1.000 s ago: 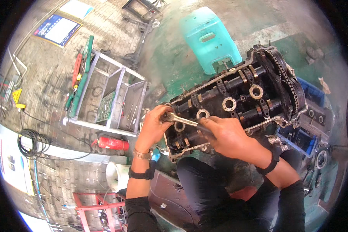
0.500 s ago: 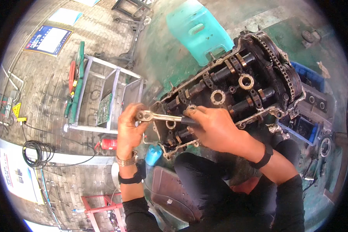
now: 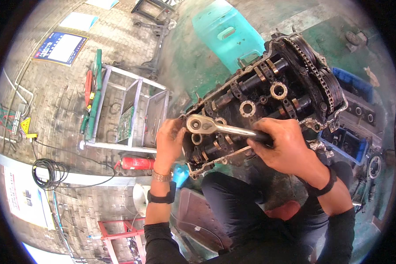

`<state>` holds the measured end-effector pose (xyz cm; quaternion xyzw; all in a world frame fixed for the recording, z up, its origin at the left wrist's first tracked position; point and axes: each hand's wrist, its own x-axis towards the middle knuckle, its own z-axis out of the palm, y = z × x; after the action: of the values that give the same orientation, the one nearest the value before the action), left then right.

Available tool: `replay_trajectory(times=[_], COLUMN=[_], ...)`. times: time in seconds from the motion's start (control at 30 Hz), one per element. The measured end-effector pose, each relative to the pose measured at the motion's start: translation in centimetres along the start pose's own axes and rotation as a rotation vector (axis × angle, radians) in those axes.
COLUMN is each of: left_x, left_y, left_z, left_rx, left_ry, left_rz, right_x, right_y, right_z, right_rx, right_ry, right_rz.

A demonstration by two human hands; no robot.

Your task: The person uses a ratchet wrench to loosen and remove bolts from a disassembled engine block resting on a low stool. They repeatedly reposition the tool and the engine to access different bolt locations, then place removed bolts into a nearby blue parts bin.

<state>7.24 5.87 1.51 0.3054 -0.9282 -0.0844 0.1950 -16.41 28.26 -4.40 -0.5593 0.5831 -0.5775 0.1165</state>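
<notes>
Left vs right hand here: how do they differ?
- Grip: the right hand is closed around the dark handle end of the ratchet; the left hand is beside its round head, contact unclear.
- Wristwear: the left wrist has a metallic wristband plus a black band; the right wrist shows only a black band.

Shared: both bare, below dark sleeves.

I am seeing silver on my ratchet (image 3: 224, 128) and black on my sleeves (image 3: 161, 237). The engine (image 3: 268, 96) is showing mostly black, the stool (image 3: 230, 45) turquoise, the fire extinguisher (image 3: 137, 163) red.
</notes>
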Motion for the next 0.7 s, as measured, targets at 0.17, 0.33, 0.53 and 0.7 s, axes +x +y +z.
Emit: replay_trajectory(times=[0.17, 0.33, 0.53, 0.7], left_x=[-0.6, -1.1, -0.5, -0.3], left_y=[-0.4, 0.0, -0.2, -0.4], left_z=[0.9, 1.2, 0.8, 0.7], left_rx=[0.17, 0.127, 0.142, 0.241], left_ry=[-0.066, -0.032, -0.122, -0.144], left_rz=[-0.041, -0.042, -0.083, 0.022], right_x=[-1.2, -1.4, -1.3, -1.0], right_y=[1.4, 2.4, 2.7, 2.9], right_z=[-1.2, -1.1, -1.2, -0.8], right_rx=[0.083, 0.146, 0.121, 0.11], right_ry=[0.064, 0.126, 0.051, 0.073], right_rz=[0.034, 0.075, 0.116, 0.111])
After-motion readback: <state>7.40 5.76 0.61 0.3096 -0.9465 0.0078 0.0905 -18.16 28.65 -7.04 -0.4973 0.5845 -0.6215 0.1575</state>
